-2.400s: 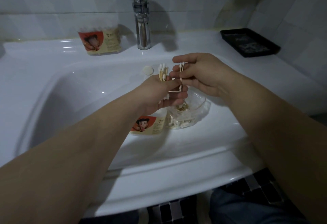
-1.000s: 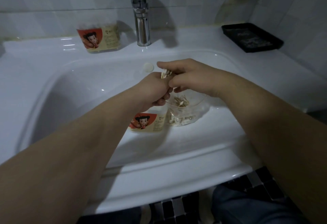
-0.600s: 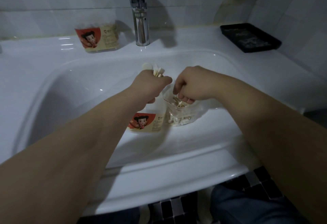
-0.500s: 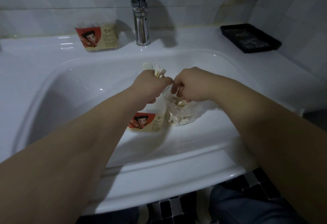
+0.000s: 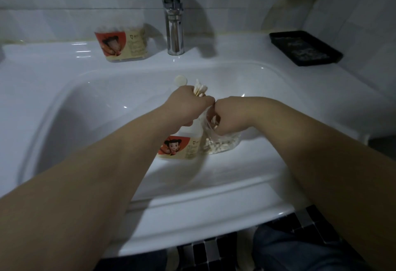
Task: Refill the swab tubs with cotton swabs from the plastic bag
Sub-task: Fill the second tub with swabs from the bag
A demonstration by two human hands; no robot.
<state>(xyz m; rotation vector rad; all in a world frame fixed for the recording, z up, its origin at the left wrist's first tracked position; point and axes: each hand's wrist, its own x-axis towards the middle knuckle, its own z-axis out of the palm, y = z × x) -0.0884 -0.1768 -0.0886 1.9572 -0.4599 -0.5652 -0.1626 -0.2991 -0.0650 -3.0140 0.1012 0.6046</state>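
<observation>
Left hand clutching swabs, right hand inside bag, grip unclear, tub partly hidden

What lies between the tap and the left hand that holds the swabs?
In the head view, only white sink and a small round cream cap lie between the tap and the left hand gripping swabs.

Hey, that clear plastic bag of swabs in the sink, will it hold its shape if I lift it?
Probably not: the plastic bag looks thin and crumples around the right hand, so it should flop. Likely light, holding only cotton swabs. It may slide on the glossy sink.
</observation>
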